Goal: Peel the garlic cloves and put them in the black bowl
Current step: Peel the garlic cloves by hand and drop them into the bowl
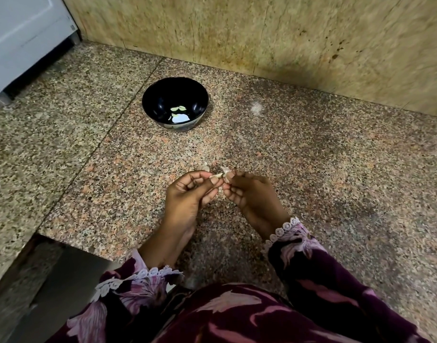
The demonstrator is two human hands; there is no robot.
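Garlic clove (218, 175): small, light, slippery; your left hand (191, 191) is pinching it.
Skin (227, 172): papery; your right hand (247, 191) is pulling it.
Black bowl (152, 95): well ahead of both hands.

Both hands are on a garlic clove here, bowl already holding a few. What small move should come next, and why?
Probably keep pulling the skin off. The left hand and right hand both pinch the garlic clove above the counter, with papery skin still flaring at its right end. It looks only partly peeled, so it is not ready for the black bowl, which holds a few peeled cloves.
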